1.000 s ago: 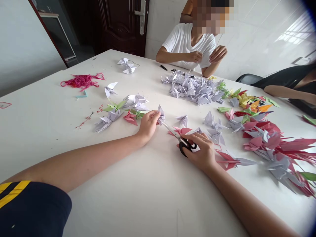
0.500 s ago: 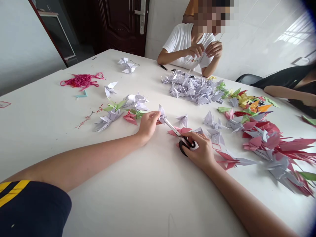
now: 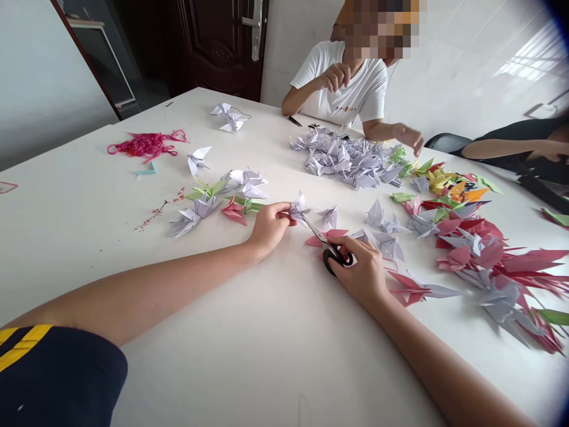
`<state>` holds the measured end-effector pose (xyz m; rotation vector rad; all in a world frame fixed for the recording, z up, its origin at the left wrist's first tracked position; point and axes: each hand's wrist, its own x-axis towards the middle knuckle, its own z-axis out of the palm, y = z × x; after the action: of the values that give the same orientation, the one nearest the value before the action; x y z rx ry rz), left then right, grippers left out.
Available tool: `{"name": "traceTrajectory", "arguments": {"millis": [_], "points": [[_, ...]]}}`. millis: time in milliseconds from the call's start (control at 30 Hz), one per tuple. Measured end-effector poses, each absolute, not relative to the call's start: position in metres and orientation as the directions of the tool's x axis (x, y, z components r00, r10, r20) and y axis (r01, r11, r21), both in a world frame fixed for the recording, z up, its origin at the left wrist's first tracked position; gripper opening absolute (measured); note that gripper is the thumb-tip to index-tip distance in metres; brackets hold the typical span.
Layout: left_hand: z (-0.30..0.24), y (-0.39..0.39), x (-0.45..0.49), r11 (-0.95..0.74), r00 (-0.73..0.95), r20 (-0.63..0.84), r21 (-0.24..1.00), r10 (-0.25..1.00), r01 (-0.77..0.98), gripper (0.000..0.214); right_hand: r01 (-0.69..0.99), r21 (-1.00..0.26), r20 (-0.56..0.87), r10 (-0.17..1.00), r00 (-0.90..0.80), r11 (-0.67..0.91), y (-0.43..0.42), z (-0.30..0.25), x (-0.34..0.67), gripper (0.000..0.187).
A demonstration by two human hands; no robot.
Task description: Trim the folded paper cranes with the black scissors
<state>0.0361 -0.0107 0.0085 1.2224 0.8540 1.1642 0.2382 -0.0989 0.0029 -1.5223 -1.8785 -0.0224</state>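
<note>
Between its thumb and fingers my left hand (image 3: 271, 230) pinches a white paper crane (image 3: 299, 204) above the table. Black-handled scissors (image 3: 335, 256) sit in my right hand (image 3: 362, 267), its fingers in and around the loops. Their metal blades point up and left, with the tips at the crane; whether they touch the paper I cannot tell. A pink paper crane (image 3: 313, 241) lies under the blades. Just left of my left hand are a red folded crane (image 3: 234, 211) and a grey-white crane (image 3: 195, 217).
A heap of white cranes (image 3: 347, 157) lies at the back, and a pile of red and grey ones (image 3: 489, 255) at the right. Pink yarn (image 3: 149, 145) rests at the far left. A person in white (image 3: 338, 89) sits opposite; another person's arm (image 3: 515, 148) is at the right.
My left hand and the crane have shifted slightly right, and the crane has turned against the blades. The person opposite has parted their hands, one reaching down toward the coloured cranes.
</note>
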Motion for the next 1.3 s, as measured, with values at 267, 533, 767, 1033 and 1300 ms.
{"name": "traceTrajectory", "arguments": {"millis": [267,533,767,1033,1300], "points": [[0.0072,-0.0096,0.0354,-0.095,0.177,0.114,0.989,0.977,-0.116,0.033,0.864,-0.321,0.547,0.821,-0.164,0.387,-0.0993,0.0020,0.2382,0.017],[0.0071,-0.0095,0.0369,-0.083,0.162,0.100,0.990,0.982,-0.111,0.027,0.869,-0.304,0.584,0.797,-0.153,0.390,-0.1004,0.0025,0.2370,0.019],[0.0059,-0.0090,0.0370,-0.083,0.158,0.104,0.988,0.982,-0.130,0.023,0.872,-0.317,0.556,0.818,-0.148,0.373,-0.0993,0.0002,0.2384,0.018],[0.0097,-0.0107,0.0371,-0.077,0.156,0.103,0.984,0.982,-0.160,0.023,0.869,-0.321,0.567,0.811,-0.141,0.376,-0.1001,0.0023,0.2370,0.017],[0.0093,-0.0107,0.0371,-0.076,0.163,0.103,0.983,0.981,-0.168,0.021,0.869,-0.339,0.559,0.820,-0.124,0.362,-0.1002,0.0018,0.2377,0.018]]}}
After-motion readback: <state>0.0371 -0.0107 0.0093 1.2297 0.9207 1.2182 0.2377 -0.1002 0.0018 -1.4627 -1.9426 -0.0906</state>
